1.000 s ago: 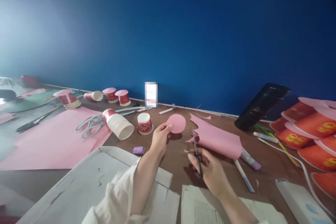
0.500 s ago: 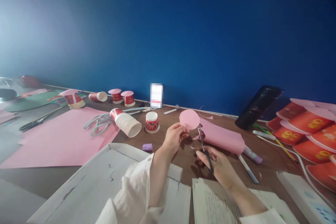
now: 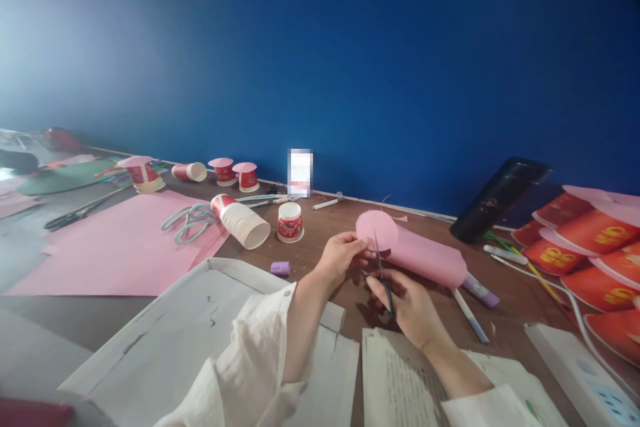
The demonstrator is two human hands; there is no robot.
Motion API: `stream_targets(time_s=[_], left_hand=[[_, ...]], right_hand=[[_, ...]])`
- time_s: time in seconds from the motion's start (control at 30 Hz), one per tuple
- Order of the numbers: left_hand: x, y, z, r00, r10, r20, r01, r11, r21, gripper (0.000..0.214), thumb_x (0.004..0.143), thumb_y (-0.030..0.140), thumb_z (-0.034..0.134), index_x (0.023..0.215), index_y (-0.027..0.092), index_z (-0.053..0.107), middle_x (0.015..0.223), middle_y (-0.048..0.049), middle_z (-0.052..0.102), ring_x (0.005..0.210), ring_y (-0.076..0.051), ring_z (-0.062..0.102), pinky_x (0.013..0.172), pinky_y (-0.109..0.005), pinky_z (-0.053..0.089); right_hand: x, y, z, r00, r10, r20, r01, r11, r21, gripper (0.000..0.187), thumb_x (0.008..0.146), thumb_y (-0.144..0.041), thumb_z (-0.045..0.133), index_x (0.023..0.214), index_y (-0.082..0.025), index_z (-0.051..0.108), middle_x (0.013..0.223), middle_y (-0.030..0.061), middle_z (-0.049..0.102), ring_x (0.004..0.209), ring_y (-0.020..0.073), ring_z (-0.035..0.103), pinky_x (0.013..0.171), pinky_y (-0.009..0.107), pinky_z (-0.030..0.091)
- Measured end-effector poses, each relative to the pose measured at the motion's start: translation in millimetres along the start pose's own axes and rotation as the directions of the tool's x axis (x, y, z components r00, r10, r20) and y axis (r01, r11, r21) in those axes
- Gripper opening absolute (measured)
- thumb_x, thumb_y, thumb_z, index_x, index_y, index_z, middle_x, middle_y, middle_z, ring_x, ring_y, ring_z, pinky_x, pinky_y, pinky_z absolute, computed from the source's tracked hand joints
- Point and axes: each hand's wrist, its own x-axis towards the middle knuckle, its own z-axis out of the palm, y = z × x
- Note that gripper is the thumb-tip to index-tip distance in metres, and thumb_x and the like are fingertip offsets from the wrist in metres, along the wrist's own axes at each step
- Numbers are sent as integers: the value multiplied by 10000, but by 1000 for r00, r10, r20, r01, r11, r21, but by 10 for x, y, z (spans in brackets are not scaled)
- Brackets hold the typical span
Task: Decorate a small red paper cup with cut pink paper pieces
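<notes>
Between the thumb and fingers of my left hand is a pink paper circle, pinched at its lower edge. My right hand grips dark-handled scissors; their blades point up and lie across the right part of the circle. Whether the blades touch the paper I cannot tell. Just behind and to the right lies a rolled pink paper sheet, partly covered by the circle. An upright red paper cup stands to the left of my left hand.
A stack of paper cups lies on its side by a grey cord and pink sheets. Red cups with pink discs are piled at right near a black bottle. An open booklet and a power strip lie in front.
The circle and my left hand have moved right, in front of the rolled sheet. The scissors have tilted more upright, their blades now crossing the circle. The view has shifted slightly.
</notes>
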Motion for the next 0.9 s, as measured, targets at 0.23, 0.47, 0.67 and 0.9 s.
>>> stream_targets(time_s=[0.23, 0.47, 0.67, 0.9], left_hand=[[35, -23, -3, 1000, 7, -30, -6, 1000, 16, 143, 805, 199, 740, 717, 147, 641, 604, 6, 655, 438, -44, 538, 462, -148, 420], [32, -38, -25, 1000, 24, -13, -23, 997, 78, 151, 794, 241, 742, 724, 155, 640, 601, 20, 627, 445, -49, 520, 437, -152, 403], [41, -49, -29, 999, 37, -10, -36, 992, 119, 178, 783, 266, 748, 711, 164, 622, 567, 42, 580, 420, -45, 472, 418, -157, 380], [46, -49, -41, 998, 53, -14, -50, 989, 142, 212, 777, 275, 750, 671, 166, 603, 528, 50, 537, 423, -43, 447, 410, -152, 342]], right_hand=[[-6, -21, -11, 1000, 11, -16, -11, 1000, -23, 459, 787, -539, 735, 1056, -169, 700, 737, 15, 660, 658, 177, 589, 586, 274, 452], [3, 2, -21, 999, -7, -36, 7, 1000, -19, 432, 779, -527, 746, 1037, -183, 706, 736, 8, 665, 650, 170, 587, 581, 267, 452], [-10, -50, -18, 999, -11, -45, 7, 996, -84, 439, 797, -575, 713, 979, -176, 708, 687, 10, 656, 625, 166, 581, 572, 264, 445], [-40, -102, -22, 998, 13, -59, -18, 997, -76, 458, 758, -591, 733, 957, -179, 716, 666, 7, 647, 604, 164, 566, 549, 263, 442]])
